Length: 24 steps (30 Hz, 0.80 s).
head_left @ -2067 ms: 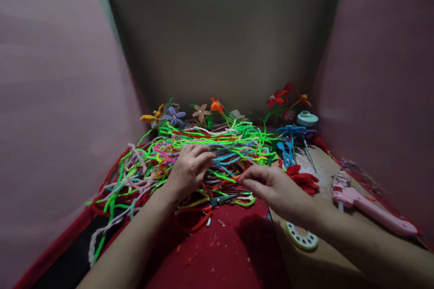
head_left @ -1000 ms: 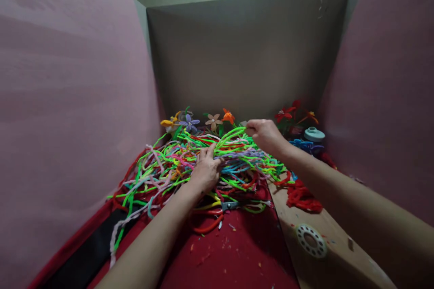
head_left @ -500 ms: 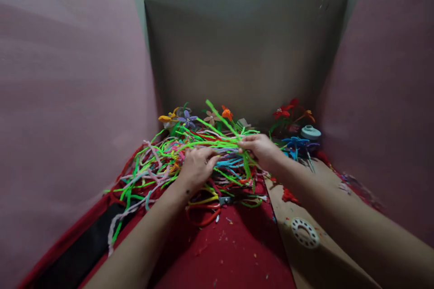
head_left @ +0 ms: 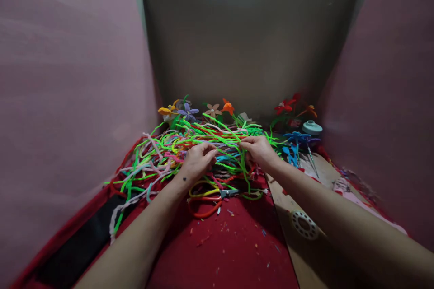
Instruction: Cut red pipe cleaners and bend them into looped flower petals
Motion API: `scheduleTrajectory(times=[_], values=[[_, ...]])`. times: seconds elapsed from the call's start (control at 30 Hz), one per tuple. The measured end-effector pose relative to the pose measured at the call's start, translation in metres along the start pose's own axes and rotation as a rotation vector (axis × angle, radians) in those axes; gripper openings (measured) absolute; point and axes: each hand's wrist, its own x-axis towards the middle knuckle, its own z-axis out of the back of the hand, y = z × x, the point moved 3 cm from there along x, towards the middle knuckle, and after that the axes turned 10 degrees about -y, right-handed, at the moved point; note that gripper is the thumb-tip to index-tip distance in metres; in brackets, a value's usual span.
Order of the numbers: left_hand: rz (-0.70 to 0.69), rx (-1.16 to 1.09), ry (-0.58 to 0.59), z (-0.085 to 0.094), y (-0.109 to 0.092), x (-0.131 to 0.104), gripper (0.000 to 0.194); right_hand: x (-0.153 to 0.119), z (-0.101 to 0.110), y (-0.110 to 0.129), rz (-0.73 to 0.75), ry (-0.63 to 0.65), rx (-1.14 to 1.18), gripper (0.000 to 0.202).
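A tangled heap of fuzzy pipe cleaners (head_left: 190,137), mostly bright green with pink, white, blue, red and yellow ones, lies before me. My left hand (head_left: 199,160) is at the front of the heap, thumb and fingertips drawn together; what is between them is too small to make out. To its right, my right hand (head_left: 260,151) pinches a green pipe cleaner (head_left: 242,162) that hangs down from the fingertips. Just below the hands, scissors (head_left: 205,198) with yellow and red handles lie on the red cloth (head_left: 220,253).
Pipe-cleaner flowers stand behind the heap: a purple one (head_left: 187,111), an orange one (head_left: 228,107) and a red one (head_left: 284,107). At right are blue flowers (head_left: 297,137), a pale round container (head_left: 312,127) and a white ring with holes (head_left: 304,225). Pink walls (head_left: 74,76) flank both sides.
The green strands raised by my right hand have dropped lower onto the heap. My left hand's fingers have come together in a pinch. The view has shifted slightly.
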Motion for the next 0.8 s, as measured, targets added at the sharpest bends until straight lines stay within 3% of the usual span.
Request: scheduleTrajectory(times=[0.2,0.33,0.43,0.53,0.63,0.8], values=[[0.068,-0.222,0.115,-0.014,-0.016,-0.015,0.023,-0.007,0.018,0.023,0.138,-0.139,0.145,0.024],[0.098,-0.332,0.217,-0.021,-0.029,-0.027,0.030,-0.024,0.029,0.044,0.240,-0.105,0.289,0.022],[0.126,-0.523,0.251,-0.023,-0.036,-0.032,0.035,-0.038,0.026,0.041,0.082,0.082,0.370,0.019],[0.147,-0.706,0.252,-0.025,-0.039,-0.034,0.033,-0.049,0.020,0.026,-0.089,0.189,0.451,0.016],[0.147,-0.689,0.206,-0.026,-0.038,-0.035,0.020,-0.059,0.013,0.013,-0.145,0.270,0.482,0.014],[0.182,-0.659,0.199,-0.029,-0.034,-0.037,0.024,-0.075,0.008,0.003,-0.253,0.362,0.504,0.017]])
